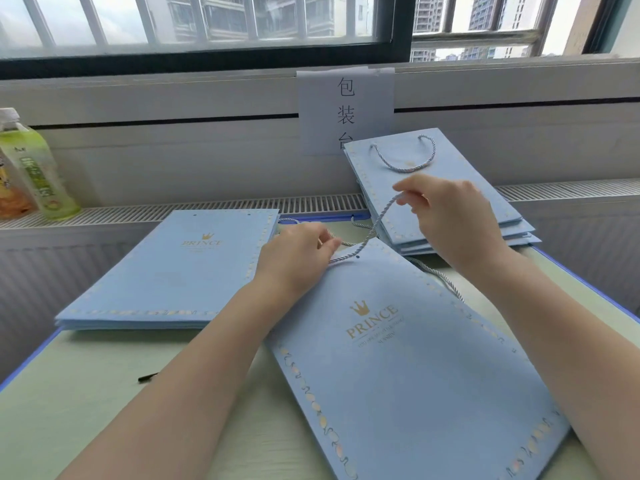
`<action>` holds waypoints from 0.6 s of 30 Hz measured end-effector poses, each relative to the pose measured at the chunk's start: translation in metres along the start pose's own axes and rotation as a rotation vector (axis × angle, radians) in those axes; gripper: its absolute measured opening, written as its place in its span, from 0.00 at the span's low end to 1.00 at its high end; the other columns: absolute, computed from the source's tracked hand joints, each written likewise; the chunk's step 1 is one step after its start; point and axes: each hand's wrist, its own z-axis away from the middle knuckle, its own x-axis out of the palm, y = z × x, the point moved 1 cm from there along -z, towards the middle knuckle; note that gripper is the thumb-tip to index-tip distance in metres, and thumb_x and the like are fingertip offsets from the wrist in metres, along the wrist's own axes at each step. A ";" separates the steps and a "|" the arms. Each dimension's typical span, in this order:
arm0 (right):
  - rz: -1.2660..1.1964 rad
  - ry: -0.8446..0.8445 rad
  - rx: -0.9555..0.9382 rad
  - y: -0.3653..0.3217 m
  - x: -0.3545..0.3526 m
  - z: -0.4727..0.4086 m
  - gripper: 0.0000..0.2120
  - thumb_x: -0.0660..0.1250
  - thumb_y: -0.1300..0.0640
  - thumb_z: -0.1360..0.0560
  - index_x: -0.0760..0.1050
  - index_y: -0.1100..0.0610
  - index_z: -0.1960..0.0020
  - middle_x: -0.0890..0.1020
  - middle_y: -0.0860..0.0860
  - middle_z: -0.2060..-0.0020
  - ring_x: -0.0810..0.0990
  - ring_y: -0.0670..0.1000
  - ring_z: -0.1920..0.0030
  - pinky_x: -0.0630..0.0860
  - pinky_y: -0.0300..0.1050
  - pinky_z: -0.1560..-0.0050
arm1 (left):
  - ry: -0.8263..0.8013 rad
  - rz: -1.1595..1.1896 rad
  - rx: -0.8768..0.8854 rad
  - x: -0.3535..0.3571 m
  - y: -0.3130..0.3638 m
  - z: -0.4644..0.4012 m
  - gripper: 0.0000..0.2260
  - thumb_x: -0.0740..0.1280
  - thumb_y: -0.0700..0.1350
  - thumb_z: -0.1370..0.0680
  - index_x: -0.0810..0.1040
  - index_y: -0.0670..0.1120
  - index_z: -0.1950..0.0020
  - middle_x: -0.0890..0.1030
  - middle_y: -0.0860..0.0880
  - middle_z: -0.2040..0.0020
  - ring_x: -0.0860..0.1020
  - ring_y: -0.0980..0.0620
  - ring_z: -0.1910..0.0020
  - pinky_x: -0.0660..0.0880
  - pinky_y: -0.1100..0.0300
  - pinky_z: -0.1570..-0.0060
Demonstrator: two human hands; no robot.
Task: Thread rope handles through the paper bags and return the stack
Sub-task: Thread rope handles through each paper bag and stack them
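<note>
Flat paper bag (408, 368) underlies both hands' fingers (410, 197), each pinching rope (375, 223).

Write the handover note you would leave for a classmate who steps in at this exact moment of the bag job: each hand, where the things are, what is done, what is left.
Left hand: pinches the rope near the top edge of the bag in work.
Right hand: pinches the same rope higher up, raised above the bag.
The bag lies flat in front, printed side up; one punched hole shows beside the rope.
Done: finished stack, far right, its top bag with a rope handle.
Left: this bag's handle, then the unthreaded stack, near left, holes still bare. More rope lies by the bag's right edge.
</note>
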 end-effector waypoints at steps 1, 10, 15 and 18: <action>0.085 -0.023 -0.017 -0.001 0.001 0.001 0.07 0.64 0.57 0.23 0.79 0.54 0.48 0.85 0.52 0.61 0.79 0.60 0.60 0.69 0.46 0.56 | -0.024 -0.026 0.017 0.002 0.001 0.000 0.13 0.61 0.55 0.21 0.78 0.49 0.46 0.79 0.52 0.48 0.75 0.50 0.46 0.67 0.58 0.54; -0.177 -0.088 0.037 -0.007 -0.004 -0.004 0.10 0.54 0.61 0.19 0.74 0.62 0.48 0.76 0.45 0.65 0.73 0.38 0.68 0.65 0.32 0.65 | -0.139 -0.103 -0.004 0.007 0.007 0.003 0.16 0.61 0.60 0.23 0.71 0.47 0.53 0.76 0.50 0.50 0.74 0.49 0.49 0.69 0.55 0.54; -0.152 -0.055 -0.118 -0.004 0.003 -0.003 0.12 0.55 0.66 0.21 0.76 0.63 0.45 0.74 0.54 0.55 0.72 0.52 0.52 0.65 0.39 0.51 | -0.156 0.078 -0.107 -0.001 0.003 -0.004 0.19 0.56 0.61 0.21 0.65 0.49 0.64 0.72 0.54 0.64 0.72 0.50 0.60 0.66 0.56 0.61; -0.133 0.033 -0.162 -0.002 0.002 -0.003 0.14 0.56 0.68 0.25 0.76 0.63 0.44 0.69 0.51 0.58 0.67 0.51 0.52 0.61 0.38 0.51 | -0.123 0.185 -0.140 -0.007 -0.003 -0.009 0.18 0.54 0.54 0.18 0.66 0.49 0.66 0.71 0.53 0.67 0.72 0.46 0.60 0.69 0.54 0.56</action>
